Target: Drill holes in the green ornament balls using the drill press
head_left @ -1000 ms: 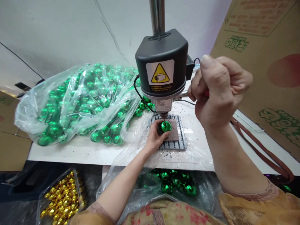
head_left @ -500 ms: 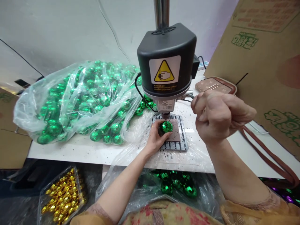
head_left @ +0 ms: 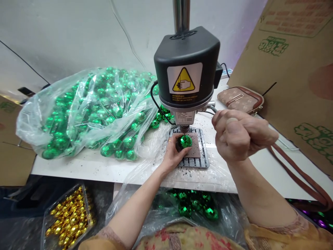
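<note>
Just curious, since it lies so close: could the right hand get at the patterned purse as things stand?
Probably: the purse lies just beyond the right hand, nothing visible between them, though the hand would likely have to release the lever first.

Left hand (head_left: 173,152) curled low, right hand (head_left: 240,134) clenched higher

You wore mustard sleeves (head_left: 275,238) with dusty-pink cuffs (head_left: 292,224), a beige garment (head_left: 200,239) patterned in red, and a small gold-coloured ring (head_left: 170,140) on your left hand (head_left: 173,152).
</note>
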Demonstrator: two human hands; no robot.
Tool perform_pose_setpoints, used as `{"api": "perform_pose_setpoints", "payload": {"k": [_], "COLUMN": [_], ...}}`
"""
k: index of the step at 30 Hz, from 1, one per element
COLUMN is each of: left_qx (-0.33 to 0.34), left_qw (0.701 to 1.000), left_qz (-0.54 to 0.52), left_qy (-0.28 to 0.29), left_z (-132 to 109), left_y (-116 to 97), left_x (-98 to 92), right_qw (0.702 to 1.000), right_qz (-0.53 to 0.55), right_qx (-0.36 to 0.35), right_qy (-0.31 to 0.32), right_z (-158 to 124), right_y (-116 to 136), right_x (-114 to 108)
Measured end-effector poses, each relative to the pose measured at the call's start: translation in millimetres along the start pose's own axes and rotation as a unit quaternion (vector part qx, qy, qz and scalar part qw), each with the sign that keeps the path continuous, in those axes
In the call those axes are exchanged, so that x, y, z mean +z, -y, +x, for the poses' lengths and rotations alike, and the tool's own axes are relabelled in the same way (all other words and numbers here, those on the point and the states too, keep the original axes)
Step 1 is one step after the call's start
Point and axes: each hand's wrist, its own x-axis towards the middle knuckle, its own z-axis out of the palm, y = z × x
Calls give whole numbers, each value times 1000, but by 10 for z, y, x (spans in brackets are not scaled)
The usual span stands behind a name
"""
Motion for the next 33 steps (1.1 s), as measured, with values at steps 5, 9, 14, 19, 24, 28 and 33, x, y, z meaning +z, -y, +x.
{"api": "perform_pose_setpoints", "payload": {"k": [5, 9, 14, 19, 24, 28, 33], "left_qx": [6, 5, 9, 3, -7, 6, 138], "left_qw": [1000, 1000, 1000, 1000, 999, 998, 984], "left_qz": [-4, 0, 9, 9, 5, 44, 82], "left_qy": [2, 0, -11, -15, -41, -51, -75], "left_z": [6, 9, -15, -2, -14, -307, -533], "left_y": [-38, -38, -6, -16, -52, -114, -208], "left_x": [-4, -3, 11, 18, 35, 41, -96], "right_qw": [1000, 999, 998, 1000, 989, 987, 990], "right_qz": [1, 9, 13, -9, -18, 18, 10], "right_qx": [-11, -31, -54, 10, 132, 153, 136], "right_qy": [-1, 10, 20, -4, -66, -45, -34], "right_z": [-13, -26, -132, -68, 335, 488, 454], "right_y": [-11, -30, -81, -17, 66, 53, 29], "right_x": [6, -9, -48, 5, 156, 168, 135]}}
